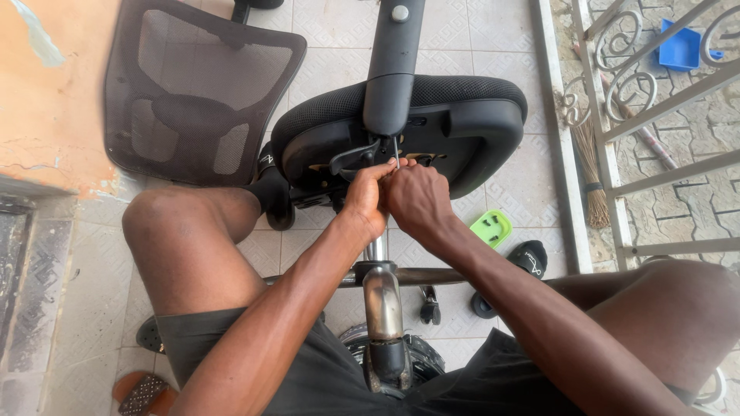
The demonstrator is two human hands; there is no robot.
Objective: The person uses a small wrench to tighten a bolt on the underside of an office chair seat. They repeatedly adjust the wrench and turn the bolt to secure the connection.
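Note:
An office chair lies tipped over in front of me, its black seat underside (462, 123) facing me. Its gas cylinder (383, 304) and star base run toward my lap. My left hand (366, 196) and my right hand (418, 199) meet at the mechanism under the seat, both closed around a thin metal hex key (396, 151) that stands upright into the seat plate beside a black lever (351, 158). A black backrest arm (393, 65) extends away from the seat.
A detached mesh chair back (193, 92) leans against the orange wall at the left. A green plastic part (491, 228) and a caster (529, 256) lie on the tiled floor at the right. A broom (590, 169) rests by the metal railing (655, 115). A sandal (142, 393) lies at the lower left.

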